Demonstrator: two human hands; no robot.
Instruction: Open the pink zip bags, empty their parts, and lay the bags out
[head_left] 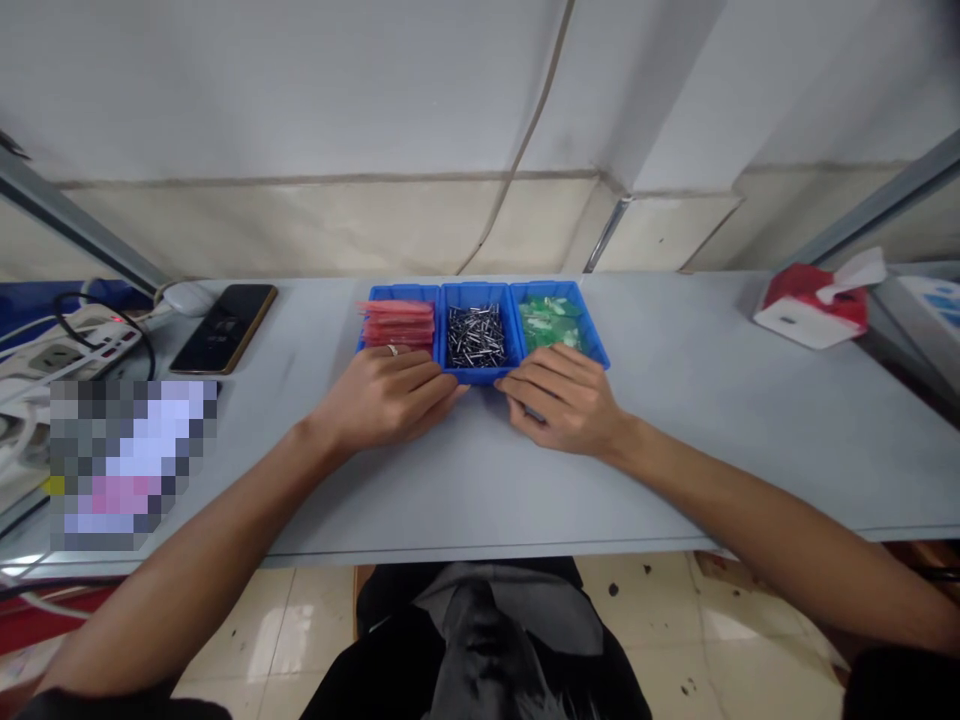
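Three blue plastic bins stand side by side at the middle of the table. The left bin (405,292) holds a stack of flat pink plastic packets (399,325). In the middle bin (478,377) lie many small dark metal pins or screws (476,337); their exact kind is too small to tell. Green translucent packets (551,320) fill the right bin (595,335). My left hand (394,395), with a ring on one finger, is closed over the left bin's front edge. My right hand (564,400) is closed at the right bin's front edge. Both thumbs reach near the middle bin's front corners.
Left on the table are a dark phone (225,328), a power strip (71,350) with cables, and a pixelated area. A red and white tissue box (814,303) stands at the right. Metal posts rise at both sides, with a wall (337,225) behind.
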